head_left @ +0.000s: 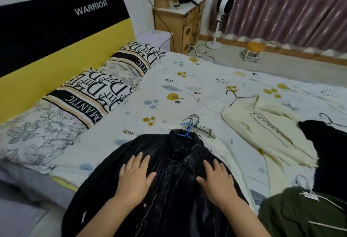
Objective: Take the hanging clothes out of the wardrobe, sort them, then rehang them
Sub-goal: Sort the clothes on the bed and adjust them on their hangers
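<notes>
Both my left hand [135, 175] and my right hand [216, 177] lie flat with fingers spread on the black leather jacket [169, 190], smoothing it on the bed [187, 90]. Its blue hanger [185, 132] pokes out just beyond my fingertips. Off to my right lie the cream sweater [262, 129] and olive garment [300, 216], probably sorted piles.

Bed [187, 90]: 2 pillows [105, 88] along the headboard [56, 36] at left. Jacket [169, 190] at the near edge, on a hanger [185, 133], more hangers [193, 120] just behind its collar. Left hand [134, 176] and right hand [216, 180] lie flat on the jacket. Sweater [262, 133] to the right, dress [328, 152] beyond it, shirt [300, 216] nearest at right. Cabinet [178, 21] and fan [221, 11] behind the bed.
</notes>
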Tool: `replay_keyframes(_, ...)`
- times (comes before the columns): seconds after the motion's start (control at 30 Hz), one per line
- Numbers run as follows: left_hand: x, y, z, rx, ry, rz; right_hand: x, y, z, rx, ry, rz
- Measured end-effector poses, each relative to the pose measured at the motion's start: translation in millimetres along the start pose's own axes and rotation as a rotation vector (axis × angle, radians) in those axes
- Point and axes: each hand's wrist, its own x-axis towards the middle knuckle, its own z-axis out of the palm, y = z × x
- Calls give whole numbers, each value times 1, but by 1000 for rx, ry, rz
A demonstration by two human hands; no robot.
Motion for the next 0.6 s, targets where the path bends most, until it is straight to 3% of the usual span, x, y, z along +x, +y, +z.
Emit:
replay_keyframes(0.3, 122, -47, 26, 63, -102, 124, 95, -20, 36, 57, -35, 260)
replay_keyframes(0.6, 233, -70, 82, 230, -155, 300, 185, -5, 71, 69, 55, 458)
